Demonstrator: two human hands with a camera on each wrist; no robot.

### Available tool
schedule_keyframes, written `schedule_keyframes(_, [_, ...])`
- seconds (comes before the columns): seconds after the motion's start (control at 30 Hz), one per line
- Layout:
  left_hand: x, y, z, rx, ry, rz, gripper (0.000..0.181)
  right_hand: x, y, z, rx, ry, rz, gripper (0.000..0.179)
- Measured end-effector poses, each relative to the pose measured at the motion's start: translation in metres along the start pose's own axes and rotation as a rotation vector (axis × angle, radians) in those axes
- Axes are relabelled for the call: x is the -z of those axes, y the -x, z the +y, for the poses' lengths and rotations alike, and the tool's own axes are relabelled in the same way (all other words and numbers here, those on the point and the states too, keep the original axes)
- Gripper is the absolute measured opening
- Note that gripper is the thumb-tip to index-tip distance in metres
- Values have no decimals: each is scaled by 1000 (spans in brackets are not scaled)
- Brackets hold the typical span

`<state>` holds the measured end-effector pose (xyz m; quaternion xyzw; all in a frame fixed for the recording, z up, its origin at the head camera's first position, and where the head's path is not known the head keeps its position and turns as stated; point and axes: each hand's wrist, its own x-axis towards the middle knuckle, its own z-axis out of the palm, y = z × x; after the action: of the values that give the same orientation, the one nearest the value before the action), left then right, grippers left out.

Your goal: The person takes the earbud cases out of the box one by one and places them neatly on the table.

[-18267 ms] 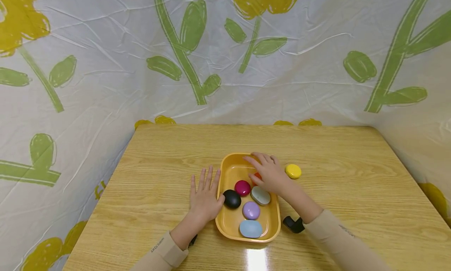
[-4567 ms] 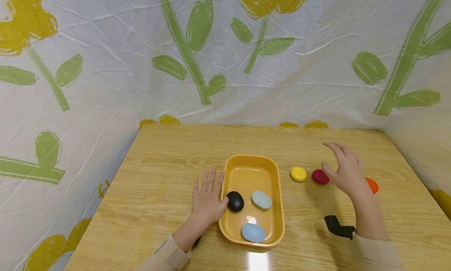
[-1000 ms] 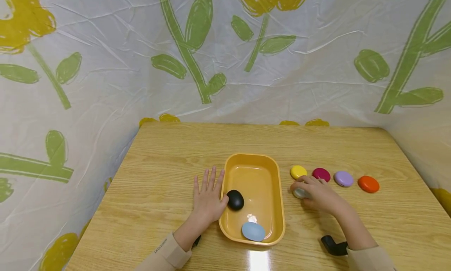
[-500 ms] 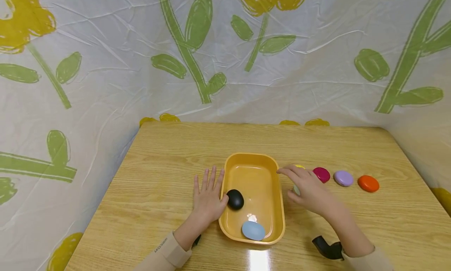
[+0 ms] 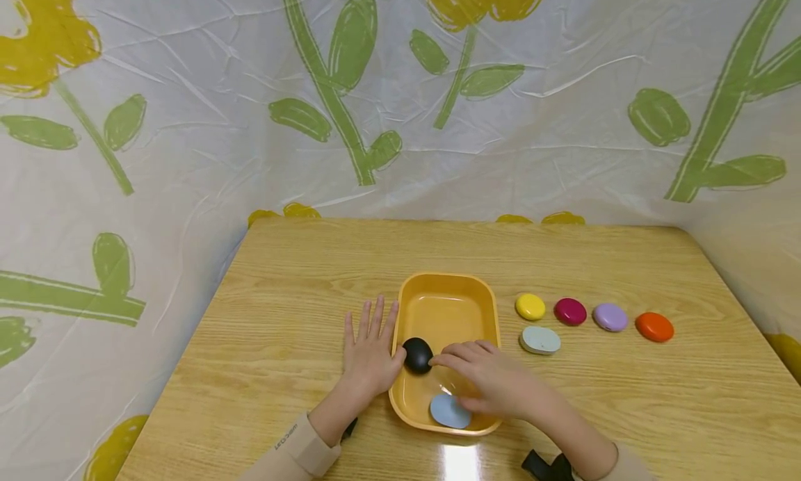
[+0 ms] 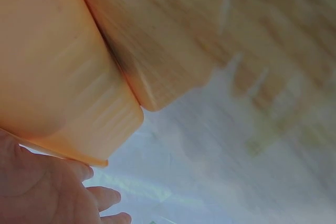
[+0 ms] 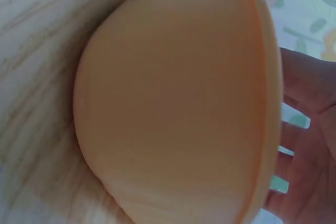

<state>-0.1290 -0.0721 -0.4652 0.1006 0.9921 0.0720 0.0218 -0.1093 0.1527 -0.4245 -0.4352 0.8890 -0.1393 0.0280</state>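
My left hand (image 5: 369,359) lies flat with fingers spread along the left side of the orange tray (image 5: 447,277), thumb over its rim. Beside that thumb sits a smooth black oval piece (image 5: 417,356), in the tray. My right hand (image 5: 494,380) hovers over the tray's right rim, fingers loosely bent and holding nothing visible. Its fingertips are near the black piece, its thumb near a light blue oval piece (image 5: 450,411). Whether they touch I cannot tell. The right wrist view shows the tray's outer wall (image 7: 173,98) with the right fingers beyond the rim.
Right of the tray, yellow (image 5: 530,306), magenta (image 5: 571,311), lilac (image 5: 610,317) and orange-red (image 5: 655,327) rounded pieces lie in a row on the wooden table (image 5: 300,258). A pale grey oval piece (image 5: 541,340) lies in front of the yellow one. Floral cloth surrounds the table.
The orange-red, magenta, lilac and grey pieces went from the tray to the table. My right hand let go of the grey piece and moved left over the tray; my left hand stayed.
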Motion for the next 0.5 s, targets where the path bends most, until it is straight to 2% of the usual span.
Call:
schedule_keyframes(0.2, [3, 1, 1, 6, -6, -7, 70, -10, -5, -7, 59, 6, -104, 65])
schedule_keyframes(0.5, [2, 2, 1, -1, 15, 9, 69, -16, -10, -11, 79, 57, -164, 66])
